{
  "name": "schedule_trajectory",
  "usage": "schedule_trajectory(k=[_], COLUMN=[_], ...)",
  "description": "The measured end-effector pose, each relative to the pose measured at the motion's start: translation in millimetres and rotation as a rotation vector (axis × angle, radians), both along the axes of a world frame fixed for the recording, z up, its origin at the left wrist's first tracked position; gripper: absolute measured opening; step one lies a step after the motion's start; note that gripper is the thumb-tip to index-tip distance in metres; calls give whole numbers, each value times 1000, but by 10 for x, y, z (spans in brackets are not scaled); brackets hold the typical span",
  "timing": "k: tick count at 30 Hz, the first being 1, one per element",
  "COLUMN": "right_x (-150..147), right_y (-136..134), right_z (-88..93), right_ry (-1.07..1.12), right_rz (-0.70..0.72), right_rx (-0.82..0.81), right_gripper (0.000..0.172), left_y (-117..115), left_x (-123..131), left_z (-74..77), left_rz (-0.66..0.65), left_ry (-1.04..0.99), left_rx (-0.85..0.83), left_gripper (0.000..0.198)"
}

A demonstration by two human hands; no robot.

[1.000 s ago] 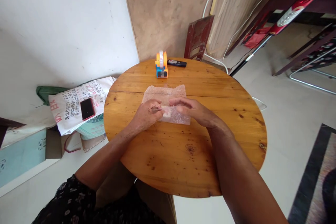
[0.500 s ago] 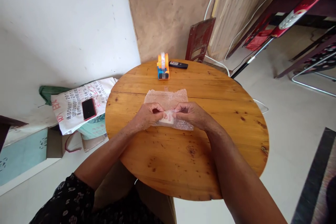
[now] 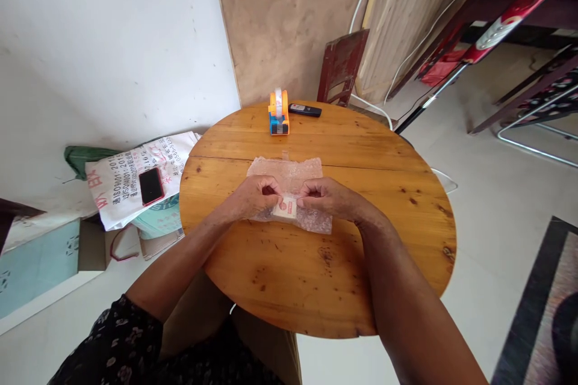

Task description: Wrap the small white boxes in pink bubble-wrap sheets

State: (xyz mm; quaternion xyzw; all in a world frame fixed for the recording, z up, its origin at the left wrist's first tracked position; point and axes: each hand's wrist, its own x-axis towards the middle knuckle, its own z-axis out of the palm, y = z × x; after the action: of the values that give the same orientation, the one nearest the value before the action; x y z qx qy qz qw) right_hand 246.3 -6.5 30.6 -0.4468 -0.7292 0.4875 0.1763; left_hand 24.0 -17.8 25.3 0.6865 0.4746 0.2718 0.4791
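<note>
A sheet of clear bubble wrap (image 3: 289,171) lies on the round wooden table (image 3: 316,264). A small pale flat item (image 3: 286,209) with a reddish edge sits on the wrap between my hands. My left hand (image 3: 255,195) has its fingers curled and pinches the wrap and the item at its left side. My right hand (image 3: 327,197) is also closed, pinching the wrap at the item's right side. Both hands rest on the wrap near the table's middle.
An orange and blue tape dispenser (image 3: 279,112) and a black remote-like device (image 3: 304,110) stand at the table's far edge. A dark red chair (image 3: 341,66) is behind. Left of the table, a phone (image 3: 150,186) lies on printed sacks (image 3: 130,177).
My fingers went from flatter on the wrap to curled pinches around the small item. The wrap's near edge has shifted slightly toward me.
</note>
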Motion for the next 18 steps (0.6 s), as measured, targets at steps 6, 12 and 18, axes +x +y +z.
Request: schedule_trajectory(k=[6, 12, 18], right_x=[3, 12, -10], right_y=[-5, 4, -12], right_z=[10, -22, -19], right_ry=[50, 95, 145], right_rz=[-24, -14, -29], right_rx=[1, -18, -41], right_gripper=[31, 31, 33], left_y=[-22, -74, -86], left_x=[-18, 16, 31], left_z=[-38, -56, -70], left_rz=[-12, -3, 22], left_ry=[-46, -92, -126], left_rx=[-7, -12, -31], left_gripper=[10, 11, 11])
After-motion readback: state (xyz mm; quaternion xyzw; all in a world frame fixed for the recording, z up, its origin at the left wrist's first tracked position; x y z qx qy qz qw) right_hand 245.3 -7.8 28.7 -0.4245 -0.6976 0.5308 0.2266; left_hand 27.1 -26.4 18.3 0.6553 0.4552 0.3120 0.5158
